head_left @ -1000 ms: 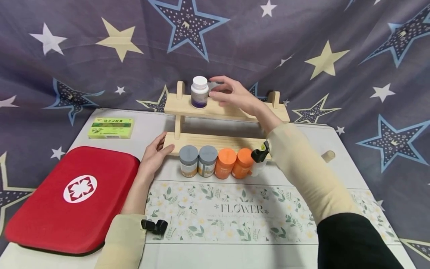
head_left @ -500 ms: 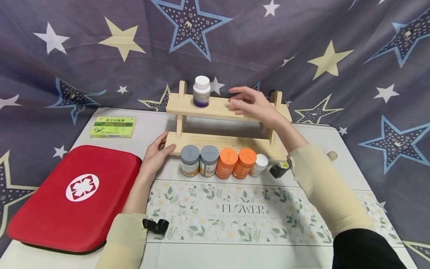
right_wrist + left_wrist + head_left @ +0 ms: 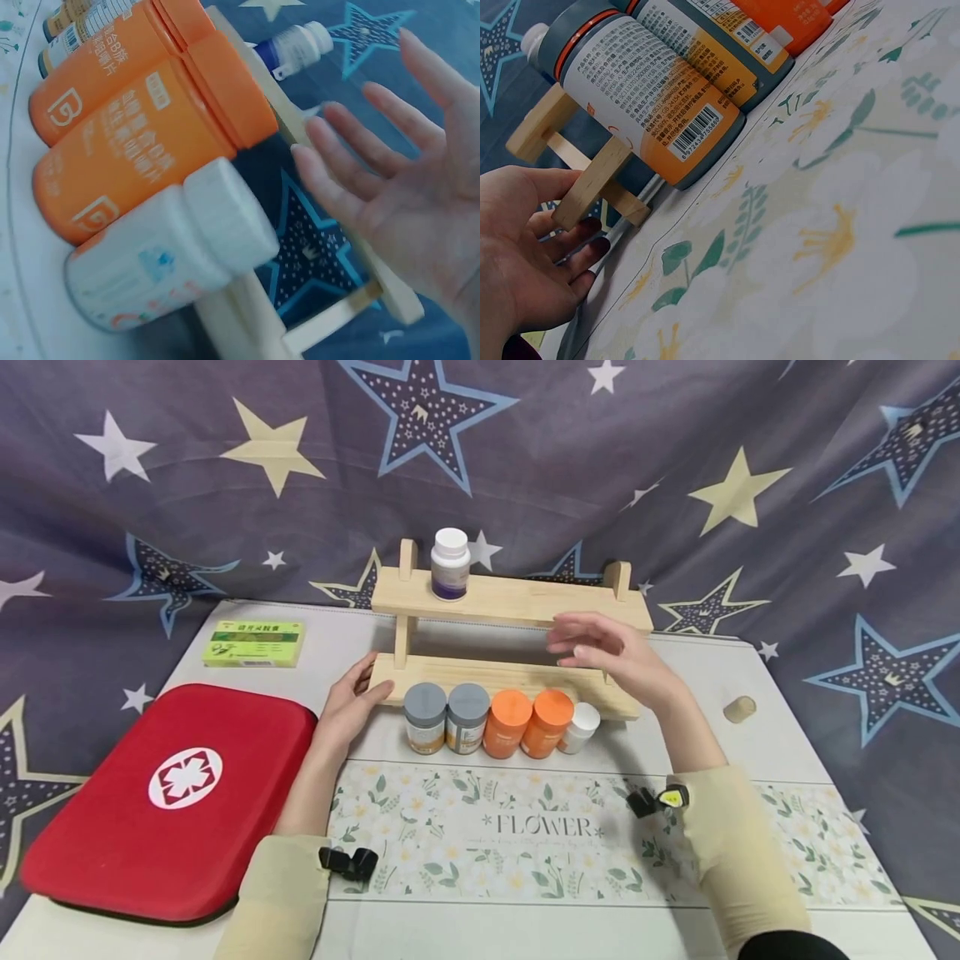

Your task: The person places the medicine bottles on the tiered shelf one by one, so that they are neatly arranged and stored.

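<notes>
Rack (image 3: 517, 599) is what I steer my eye by from this end: its planks run from nine o'clock to just past three, and from the right hand (image 3: 618, 656) it stretches off toward nine and ten. That hand holds nothing, fingers loosely spread, before the rack's right half; I can't tell whether it touches wood. The left hand (image 3: 349, 703) grips the lower plank's nine o'clock end. At seven from the right hand, much the nearer of the two, a small white bottle (image 3: 581, 727) stands upright beside an orange jar (image 3: 142, 150); at ten, a purple-labelled bottle (image 3: 450, 568) stands on the upper plank. For writing, I get FLOWER on the tablecloth (image 3: 525, 927), a B emblem with Chinese characters on the orange jar, and a barcode on a grey-lidded jar (image 3: 652, 97), digits too small to trust
</notes>
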